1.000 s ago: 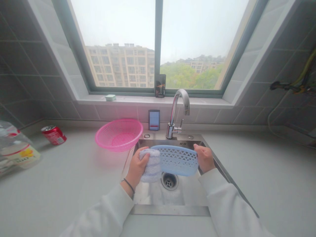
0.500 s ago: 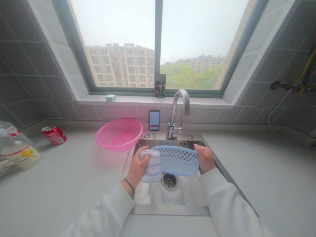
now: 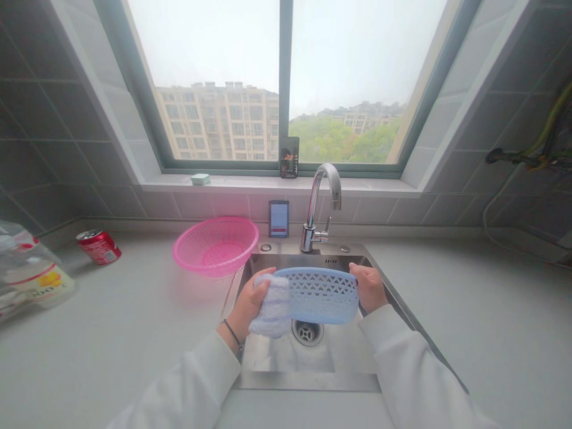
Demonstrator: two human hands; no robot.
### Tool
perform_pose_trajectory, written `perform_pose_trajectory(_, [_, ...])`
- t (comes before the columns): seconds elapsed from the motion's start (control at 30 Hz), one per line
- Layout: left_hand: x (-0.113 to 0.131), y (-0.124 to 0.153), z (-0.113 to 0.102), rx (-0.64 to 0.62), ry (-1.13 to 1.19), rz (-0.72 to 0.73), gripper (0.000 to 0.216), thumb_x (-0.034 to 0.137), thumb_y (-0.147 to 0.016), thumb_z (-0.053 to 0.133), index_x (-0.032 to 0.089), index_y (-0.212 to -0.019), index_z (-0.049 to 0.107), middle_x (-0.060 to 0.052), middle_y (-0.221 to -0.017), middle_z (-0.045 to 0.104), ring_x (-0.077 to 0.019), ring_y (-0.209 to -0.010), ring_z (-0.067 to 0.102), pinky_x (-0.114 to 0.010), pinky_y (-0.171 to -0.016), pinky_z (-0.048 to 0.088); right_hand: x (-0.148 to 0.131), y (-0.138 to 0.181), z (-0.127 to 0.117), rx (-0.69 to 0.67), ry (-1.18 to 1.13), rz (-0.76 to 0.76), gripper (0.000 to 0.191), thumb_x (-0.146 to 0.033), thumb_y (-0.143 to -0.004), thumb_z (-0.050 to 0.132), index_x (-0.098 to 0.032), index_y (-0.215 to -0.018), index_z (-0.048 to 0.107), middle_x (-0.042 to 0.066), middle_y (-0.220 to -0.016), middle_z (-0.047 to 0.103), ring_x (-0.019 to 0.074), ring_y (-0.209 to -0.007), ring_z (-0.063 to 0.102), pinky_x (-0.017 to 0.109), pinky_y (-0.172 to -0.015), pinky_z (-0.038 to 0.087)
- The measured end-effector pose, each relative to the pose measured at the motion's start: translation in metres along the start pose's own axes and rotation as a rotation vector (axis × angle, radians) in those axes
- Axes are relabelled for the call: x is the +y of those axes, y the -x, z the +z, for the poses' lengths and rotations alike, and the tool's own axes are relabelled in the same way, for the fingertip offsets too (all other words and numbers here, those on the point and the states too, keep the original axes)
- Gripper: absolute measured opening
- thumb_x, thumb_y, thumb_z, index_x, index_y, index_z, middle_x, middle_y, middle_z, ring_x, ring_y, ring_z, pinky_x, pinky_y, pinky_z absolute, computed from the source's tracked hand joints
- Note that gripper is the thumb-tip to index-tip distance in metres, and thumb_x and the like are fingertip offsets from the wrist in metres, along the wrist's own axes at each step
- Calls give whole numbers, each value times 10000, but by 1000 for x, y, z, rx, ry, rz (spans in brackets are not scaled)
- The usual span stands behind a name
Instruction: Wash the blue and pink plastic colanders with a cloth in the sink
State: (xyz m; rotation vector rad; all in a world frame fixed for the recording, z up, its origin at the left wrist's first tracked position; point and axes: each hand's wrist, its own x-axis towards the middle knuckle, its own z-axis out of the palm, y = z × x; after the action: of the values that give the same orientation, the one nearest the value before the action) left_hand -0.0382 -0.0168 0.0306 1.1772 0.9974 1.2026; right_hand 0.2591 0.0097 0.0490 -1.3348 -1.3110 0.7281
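Note:
Over the steel sink (image 3: 357,351) I hold a light blue perforated plastic basket (image 3: 322,295), tilted so its side faces me. My right hand (image 3: 369,287) grips its right end. My left hand (image 3: 250,304) is closed on a pale blue-and-white striped cloth (image 3: 271,310) pressed against the basket's left end. The drain (image 3: 307,332) shows just below the basket. Both arms wear white sleeves, and a dark band sits on my left wrist.
A pink colander (image 3: 216,245) rests on the counter at the sink's left edge. The chrome tap (image 3: 319,205) stands behind the sink, with a phone (image 3: 279,218) propped beside it. A red can (image 3: 98,246) and a plastic bottle (image 3: 31,271) lie at far left.
The cloth in my left hand has shifted slightly down along the basket's left end. The basket and my right hand have hardly moved.

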Motion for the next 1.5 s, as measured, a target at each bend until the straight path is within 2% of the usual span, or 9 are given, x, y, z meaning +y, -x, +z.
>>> perform_pose_trajectory(0.1, [2,2,-1,-85,50,-33,727,626,-754,645,165,-1308,545,-101,-1153,681,-238,-992,655,-367,-881,546,3,-1,-2,-48,-55,13,505,-532,-823,521,-239,-504,261,-65,-464,248,83,-450,233,272,-459,203])
perform_pose_trajectory(0.2, [-2,1,-3,-157,84,-65,630,640,-723,682,203,-1171,615,-80,-1046,690,-222,-905,661,-358,-825,559,8,-3,-3,-70,-98,17,515,-537,-824,535,-241,-506,258,-69,-464,243,80,-446,225,270,-451,198])
perform_pose_trajectory(0.3, [-6,0,-2,-134,64,-53,552,630,-668,739,209,-1012,646,-68,-939,679,-217,-838,649,-358,-796,558,13,-4,-4,-54,-94,17,517,-540,-832,534,-243,-511,258,-70,-465,239,82,-446,221,271,-448,184])
perform_pose_trajectory(0.47, [-8,-3,-1,-141,50,-78,576,660,-649,737,216,-999,627,-59,-921,658,-204,-812,620,-356,-782,548,15,-4,-5,-4,-34,0,509,-556,-845,515,-238,-518,290,-64,-469,258,89,-461,240,273,-464,189])
perform_pose_trajectory(0.8, [-9,-3,5,-95,-9,-24,478,559,-662,753,186,-941,646,-45,-835,634,-178,-741,587,-305,-695,530,8,-5,-7,-143,137,-109,565,-670,-833,433,-222,-492,389,-31,-472,342,117,-491,331,281,-503,268])
perform_pose_trajectory(1.0, [-7,-2,7,-27,-25,-17,457,558,-673,723,189,-928,636,-43,-826,635,-174,-728,581,-292,-663,514,-8,4,4,-110,432,-344,593,-611,-929,261,-210,-517,404,1,-513,408,129,-522,390,283,-550,264])
perform_pose_trajectory(1.1, [-11,-3,10,-24,-50,-20,432,515,-681,720,178,-934,625,-26,-796,620,-156,-690,559,-278,-655,481,-19,16,18,-97,650,-490,553,-486,-961,277,-198,-501,380,11,-522,428,119,-528,370,290,-577,232])
perform_pose_trajectory(1.2, [-17,-4,15,-29,-111,-27,402,450,-689,712,164,-951,606,4,-744,590,-136,-649,530,-260,-644,437,-30,30,38,-99,835,-594,533,-413,-971,326,-180,-516,476,33,-536,511,123,-555,407,300,-592,198])
perform_pose_trajectory(1.5, [-6,2,24,32,-164,44,435,399,-696,680,157,-1054,627,-21,-820,654,-162,-711,584,-267,-679,460,-39,34,58,-31,1026,-425,514,-367,-973,386,-180,-572,650,58,-598,657,133,-565,498,313,-573,149])
